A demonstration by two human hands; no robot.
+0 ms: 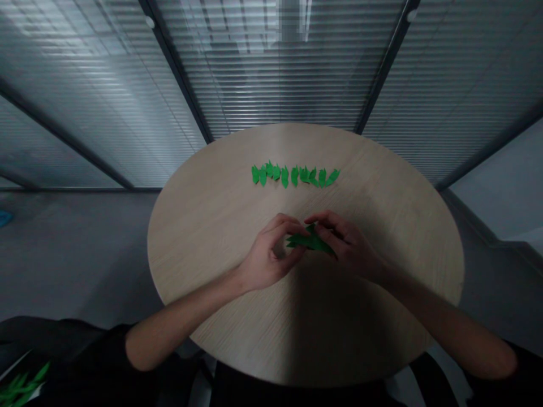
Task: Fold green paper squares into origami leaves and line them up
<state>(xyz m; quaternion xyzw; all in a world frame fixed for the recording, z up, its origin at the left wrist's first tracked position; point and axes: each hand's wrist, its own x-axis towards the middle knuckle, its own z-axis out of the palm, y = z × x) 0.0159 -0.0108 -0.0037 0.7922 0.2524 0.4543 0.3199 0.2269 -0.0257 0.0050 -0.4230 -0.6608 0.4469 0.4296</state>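
Observation:
My left hand [267, 254] and my right hand [343, 243] meet above the middle of a round pale wood table [373, 237]. Between their fingertips is a folded green paper leaf piece [309, 242], pinched from both sides, with part of it hidden by my fingers. Farther across the tabletop, beyond my hands, lies a row of several small green paper leaves [294, 175], some overlapping. Neither hand touches that row.
Near the lower left corner, a bunch of green leaf shapes [19, 387] rests on something dark. A small blue object [4, 217] lies on the grey floor at the far left. Glass partitions with slatted blinds [280, 73] stand behind the table.

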